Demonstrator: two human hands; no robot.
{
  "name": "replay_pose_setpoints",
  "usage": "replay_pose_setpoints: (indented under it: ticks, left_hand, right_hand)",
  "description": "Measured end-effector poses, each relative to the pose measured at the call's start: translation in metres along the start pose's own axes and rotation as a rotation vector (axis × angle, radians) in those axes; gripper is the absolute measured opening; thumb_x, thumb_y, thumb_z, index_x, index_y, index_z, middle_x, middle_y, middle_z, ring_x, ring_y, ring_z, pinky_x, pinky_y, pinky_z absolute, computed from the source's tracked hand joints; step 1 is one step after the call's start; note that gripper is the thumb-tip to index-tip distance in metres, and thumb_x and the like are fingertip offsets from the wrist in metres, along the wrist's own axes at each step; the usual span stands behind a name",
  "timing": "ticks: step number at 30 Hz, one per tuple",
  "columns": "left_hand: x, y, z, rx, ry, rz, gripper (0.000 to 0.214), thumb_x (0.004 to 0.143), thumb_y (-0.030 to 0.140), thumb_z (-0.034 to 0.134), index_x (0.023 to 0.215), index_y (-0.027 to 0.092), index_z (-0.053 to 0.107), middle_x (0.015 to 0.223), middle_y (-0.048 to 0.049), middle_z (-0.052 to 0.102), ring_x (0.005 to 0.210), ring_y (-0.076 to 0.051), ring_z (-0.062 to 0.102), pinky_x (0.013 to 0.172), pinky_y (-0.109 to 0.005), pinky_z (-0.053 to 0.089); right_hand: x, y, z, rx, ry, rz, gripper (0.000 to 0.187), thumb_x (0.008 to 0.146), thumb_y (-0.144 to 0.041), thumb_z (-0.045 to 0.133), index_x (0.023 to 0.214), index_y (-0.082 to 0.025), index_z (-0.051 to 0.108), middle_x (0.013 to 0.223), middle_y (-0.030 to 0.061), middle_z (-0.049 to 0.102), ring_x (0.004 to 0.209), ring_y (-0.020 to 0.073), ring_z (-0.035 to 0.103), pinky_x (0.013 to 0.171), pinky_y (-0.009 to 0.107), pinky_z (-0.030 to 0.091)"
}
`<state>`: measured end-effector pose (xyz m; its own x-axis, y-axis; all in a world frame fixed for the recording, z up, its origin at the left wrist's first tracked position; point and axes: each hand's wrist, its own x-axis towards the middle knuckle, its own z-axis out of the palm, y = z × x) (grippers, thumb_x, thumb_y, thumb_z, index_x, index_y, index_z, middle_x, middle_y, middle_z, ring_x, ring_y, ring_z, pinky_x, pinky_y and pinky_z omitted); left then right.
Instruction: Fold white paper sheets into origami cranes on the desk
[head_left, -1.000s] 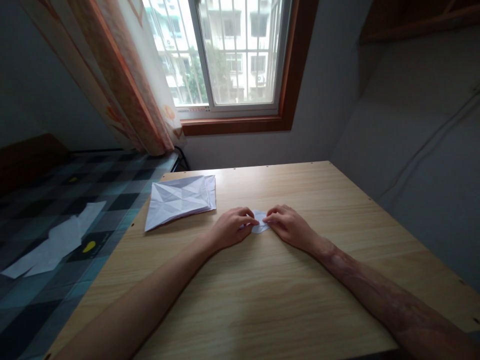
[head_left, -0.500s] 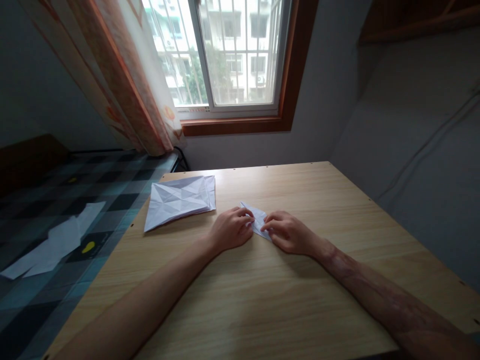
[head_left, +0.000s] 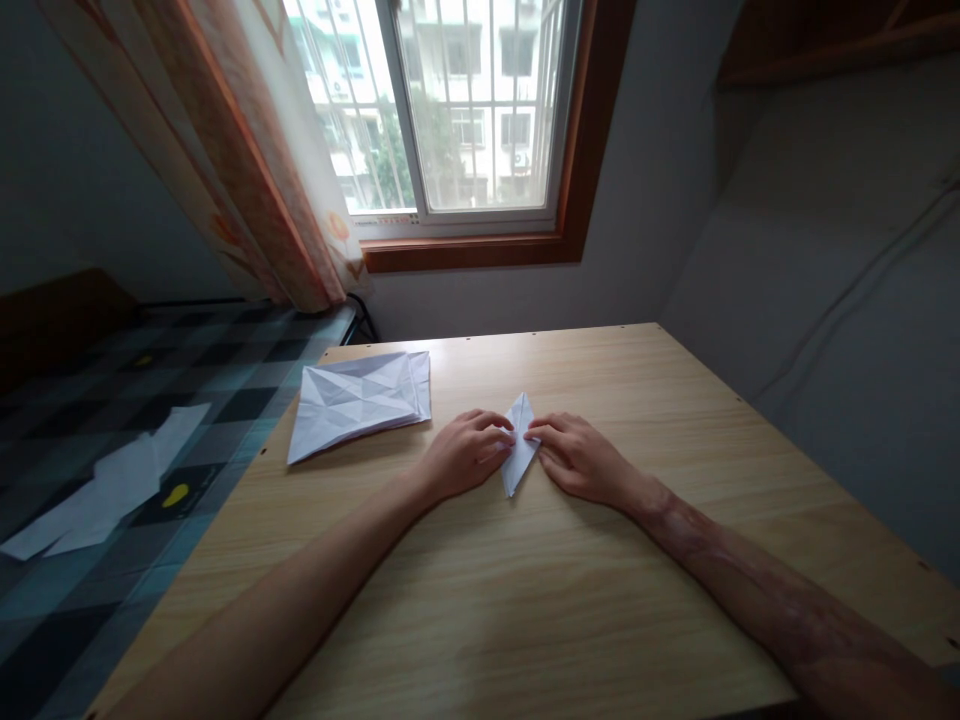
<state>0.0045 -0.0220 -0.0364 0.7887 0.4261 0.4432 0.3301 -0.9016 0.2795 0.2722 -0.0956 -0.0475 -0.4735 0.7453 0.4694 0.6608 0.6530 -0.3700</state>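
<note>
A small folded white paper piece (head_left: 519,450), kite-shaped with a point towards the window and a point towards me, lies on the wooden table (head_left: 525,600). My left hand (head_left: 465,455) pinches its left edge with curled fingers. On the other side my right hand (head_left: 574,455) pinches the right edge with thumb and forefinger. Both hands rest on the tabletop, fingertips almost meeting over the paper.
A stack of creased white paper sheets (head_left: 360,400) lies at the table's far left. Left of the table is a bed with a checked cover (head_left: 112,420) and loose white paper (head_left: 105,490). A window and curtain (head_left: 262,150) stand behind; a grey wall (head_left: 825,260) runs along the right.
The small paper piece has turned between my fingers, from lying sideways to pointing away from and towards me. Both hands stayed in about the same place.
</note>
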Motion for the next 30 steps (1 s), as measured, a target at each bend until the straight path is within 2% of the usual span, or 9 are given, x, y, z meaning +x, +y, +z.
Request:
replay_pose_setpoints:
  ticks: [4, 7, 10, 13, 18, 26, 30]
  left_hand:
    - [0.001, -0.001, 0.0, -0.022, 0.0, 0.013, 0.022, 0.108, 0.024, 0.059, 0.113, 0.025, 0.081, 0.12, -0.0078, 0.081, 0.106, -0.022, 0.075, 0.097, -0.038, 0.06]
    - [0.0, 0.001, -0.001, -0.053, -0.004, 0.016, 0.026, 0.106, 0.02, 0.056, 0.114, 0.025, 0.08, 0.121, -0.0078, 0.081, 0.107, -0.021, 0.077, 0.098, -0.037, 0.06]
    - [0.0, 0.006, -0.003, -0.044, -0.011, 0.009, 0.021, 0.102, 0.027, 0.064, 0.117, 0.025, 0.079, 0.123, -0.0076, 0.081, 0.109, -0.023, 0.078, 0.103, -0.04, 0.059]
    - [-0.001, 0.008, -0.004, -0.035, -0.027, 0.009, 0.031, 0.095, 0.039, 0.075, 0.123, 0.025, 0.077, 0.128, -0.0089, 0.08, 0.115, -0.026, 0.078, 0.107, -0.043, 0.058]
    - [-0.002, 0.004, -0.003, -0.018, -0.043, 0.046, 0.028, 0.096, 0.029, 0.072, 0.124, 0.027, 0.076, 0.131, -0.007, 0.08, 0.117, -0.025, 0.077, 0.107, -0.041, 0.057]
    - [-0.002, 0.006, -0.003, -0.023, -0.034, 0.085, 0.012, 0.102, 0.03, 0.068, 0.107, 0.026, 0.078, 0.115, -0.0047, 0.083, 0.105, -0.022, 0.077, 0.1, -0.038, 0.056]
    - [0.0, 0.005, -0.003, -0.057, -0.031, 0.043, 0.019, 0.108, 0.031, 0.06, 0.105, 0.024, 0.078, 0.11, -0.0055, 0.082, 0.1, -0.02, 0.076, 0.094, -0.035, 0.056]
  right_hand:
    - [0.001, -0.003, -0.003, -0.063, 0.001, -0.017, 0.032, 0.094, -0.015, 0.07, 0.125, -0.025, 0.071, 0.125, 0.0107, 0.074, 0.116, 0.031, 0.066, 0.107, 0.049, 0.053]
    - [0.002, -0.006, -0.003, -0.073, 0.011, -0.036, 0.028, 0.094, -0.016, 0.07, 0.12, -0.025, 0.071, 0.122, 0.0106, 0.074, 0.116, 0.031, 0.066, 0.109, 0.05, 0.053]
    - [0.001, -0.008, -0.003, -0.053, 0.026, -0.055, 0.028, 0.094, -0.017, 0.07, 0.121, -0.026, 0.069, 0.138, 0.0126, 0.07, 0.132, 0.033, 0.062, 0.118, 0.054, 0.049]
    - [0.001, -0.009, -0.003, -0.035, 0.007, -0.053, 0.031, 0.094, -0.017, 0.069, 0.124, -0.026, 0.067, 0.147, 0.0125, 0.067, 0.14, 0.0322, 0.06, 0.125, 0.057, 0.043]
    - [0.001, -0.007, -0.004, -0.069, -0.033, -0.041, 0.029, 0.098, -0.021, 0.068, 0.126, -0.026, 0.067, 0.134, 0.0102, 0.075, 0.126, 0.0285, 0.07, 0.127, 0.057, 0.039]
    - [0.003, -0.003, -0.001, -0.138, 0.001, -0.097, 0.012, 0.106, -0.029, 0.067, 0.115, -0.025, 0.074, 0.122, 0.008, 0.08, 0.112, 0.0263, 0.074, 0.121, 0.053, 0.045]
    - [0.003, 0.002, 0.005, -0.1, 0.045, -0.087, 0.015, 0.11, -0.028, 0.063, 0.107, -0.024, 0.077, 0.114, 0.0072, 0.082, 0.104, 0.0258, 0.073, 0.104, 0.047, 0.054]
